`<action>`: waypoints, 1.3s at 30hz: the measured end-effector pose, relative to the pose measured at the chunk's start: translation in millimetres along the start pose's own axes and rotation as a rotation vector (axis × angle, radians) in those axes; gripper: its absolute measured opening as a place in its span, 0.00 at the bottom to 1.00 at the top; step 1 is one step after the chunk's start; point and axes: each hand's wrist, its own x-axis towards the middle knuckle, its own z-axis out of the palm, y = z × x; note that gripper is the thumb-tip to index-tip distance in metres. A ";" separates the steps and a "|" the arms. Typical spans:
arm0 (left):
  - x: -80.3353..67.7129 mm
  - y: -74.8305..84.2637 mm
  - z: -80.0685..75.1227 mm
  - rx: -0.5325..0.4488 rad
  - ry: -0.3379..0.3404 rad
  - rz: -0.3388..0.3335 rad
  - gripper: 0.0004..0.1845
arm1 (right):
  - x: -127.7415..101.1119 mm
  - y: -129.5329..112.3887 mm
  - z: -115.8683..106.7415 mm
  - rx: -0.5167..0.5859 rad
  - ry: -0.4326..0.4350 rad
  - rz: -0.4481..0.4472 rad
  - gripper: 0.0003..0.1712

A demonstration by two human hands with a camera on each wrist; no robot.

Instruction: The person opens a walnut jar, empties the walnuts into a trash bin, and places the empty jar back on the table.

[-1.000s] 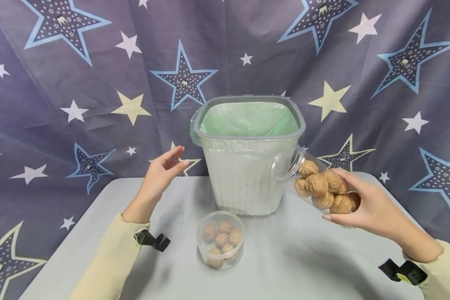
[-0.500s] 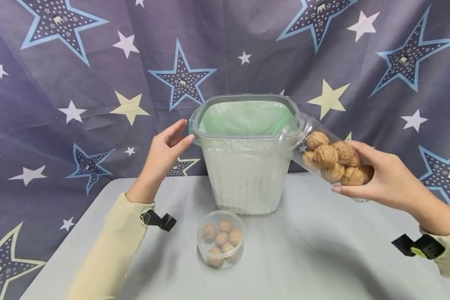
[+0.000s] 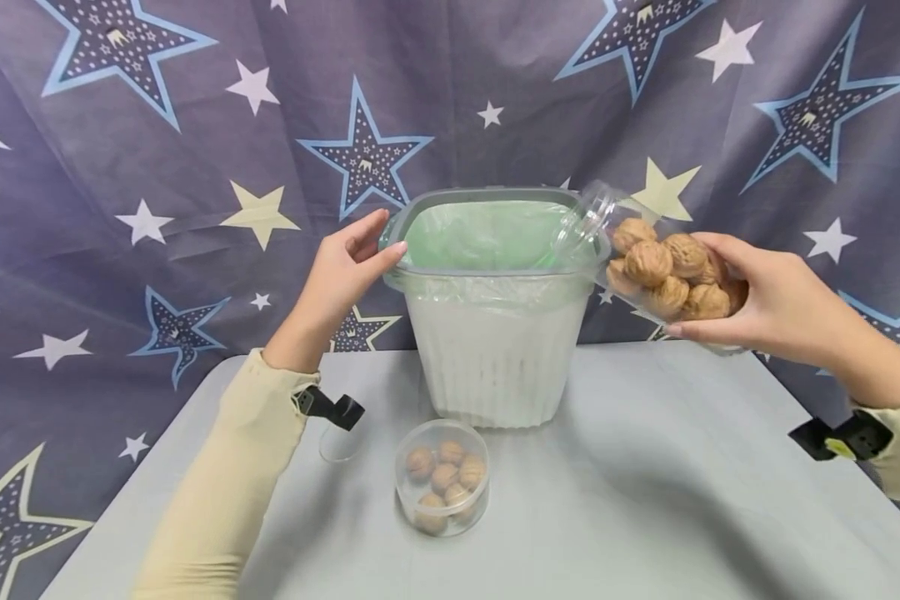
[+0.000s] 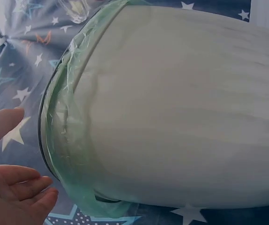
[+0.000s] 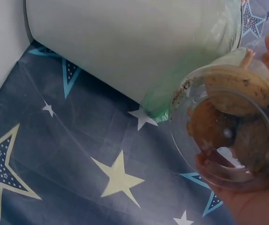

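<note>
My right hand [image 3: 787,304] grips a clear plastic jar [image 3: 598,215] by its base end. Several walnuts [image 3: 648,264] sit inside it. The jar is tilted, its mouth pointing left over the right rim of a white trash can [image 3: 495,350] lined with a green bag [image 3: 487,233]. In the right wrist view the round jar bottom [image 5: 228,178] faces the camera. My left hand [image 3: 345,262] is beside the can's left rim, thumb and fingers apart. The left wrist view shows its fingers [image 4: 22,185] near the bag's folded edge [image 4: 69,154], holding nothing.
A round clear tub [image 3: 442,429] with several walnuts stands on the grey table [image 3: 607,517] in front of the can. A clear round lid [image 3: 336,457] lies to its left, partly behind the left wrist camera. A star-patterned curtain [image 3: 465,67] hangs behind.
My right hand has raised the jar and moved it rightward, so its mouth now reaches the can's rim. My left hand has risen and moved right to the can's left rim.
</note>
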 end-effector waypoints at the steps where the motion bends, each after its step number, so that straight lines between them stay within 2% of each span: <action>1: 1.7 0.7 0.1 -0.005 -0.008 0.002 0.34 | 3.0 0.5 -1.2 -0.008 -0.007 0.005 0.49; 10: 16.4 -4.6 0.4 0.036 -0.100 0.021 0.36 | 27.6 8.0 -7.9 -0.028 -0.021 -0.016 0.48; 15: 20.2 -6.9 1.5 0.010 -0.142 0.010 0.36 | 39.6 8.4 -11.3 -0.051 -0.034 -0.012 0.46; 28: 24.1 -3.6 5.7 0.003 -0.178 -0.024 0.37 | 71.4 9.1 -9.6 -0.082 -0.074 -0.074 0.46; 39: 29.3 -9.0 3.6 0.027 -0.199 -0.009 0.37 | 92.2 10.7 -3.8 -0.121 -0.120 -0.079 0.45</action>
